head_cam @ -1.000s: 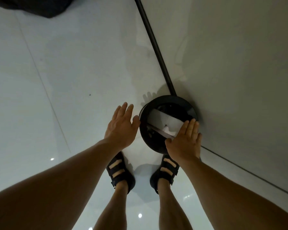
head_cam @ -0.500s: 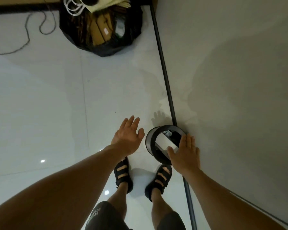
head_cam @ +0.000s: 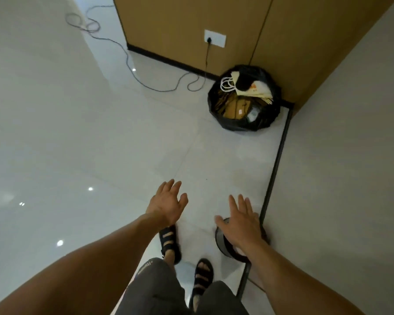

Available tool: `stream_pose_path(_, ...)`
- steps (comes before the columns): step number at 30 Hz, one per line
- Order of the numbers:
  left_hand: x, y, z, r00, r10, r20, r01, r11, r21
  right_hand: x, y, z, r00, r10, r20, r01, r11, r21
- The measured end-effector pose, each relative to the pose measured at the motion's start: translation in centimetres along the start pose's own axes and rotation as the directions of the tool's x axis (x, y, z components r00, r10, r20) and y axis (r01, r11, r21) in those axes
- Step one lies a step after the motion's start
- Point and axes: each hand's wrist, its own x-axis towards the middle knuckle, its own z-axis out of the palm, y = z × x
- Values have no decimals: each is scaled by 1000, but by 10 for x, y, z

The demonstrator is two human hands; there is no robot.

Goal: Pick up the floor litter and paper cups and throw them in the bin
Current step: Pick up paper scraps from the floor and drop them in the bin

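Pale tiled floor [head_cam: 100, 144]. My left hand [head_cam: 168, 205] and right hand [head_cam: 241, 226] spread empty, right above the bin [head_cam: 222, 243]. Likely next: find more litter.

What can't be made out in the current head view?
Head view only:
- Small black bin: its inside and most of its rim are hidden by the right hand.
- Large bag-lined bin: lower contents covered by a paper bag; the small items are too small to name.
- Floor cable: its far end runs out of sight near the top.
- Left hand: palm side unseen.
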Motion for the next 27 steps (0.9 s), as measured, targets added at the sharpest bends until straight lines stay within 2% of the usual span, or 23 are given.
stream_pose_path(4,-73,-47,-9,980,-171,-105,159,981,-114,-22,-49,-6,986,-156,50,160,983,-94)
stream_pose_path(7,-138,-91,-14,933,-311,-183,268,937,-225,-45,-104,-1,948,-303,93,316,931,-183)
stream_pose_path(10,-207,-145,-18,855,-467,-227,383,862,-333,-81,-163,13,884,-437,164,467,846,-259)
stream_pose_path(14,-308,-221,-20,711,-635,-301,464,746,-478,-139,-250,47,780,-588,214,625,707,-332)
stream_pose_path(18,-425,-295,-1,560,-773,-298,524,609,-595,-214,-343,105,660,-694,288,744,548,-382)
stream_pose_path(21,-518,-351,17,419,-867,-268,571,482,-665,-280,-408,165,554,-753,355,821,423,-383)
stream_pose_path(24,-602,-395,34,275,-934,-229,595,352,-722,-353,-468,221,403,-811,424,903,275,-331)
stream_pose_path(27,-664,-427,50,180,-967,-181,597,254,-761,-419,-514,267,244,-839,487,956,124,-266)
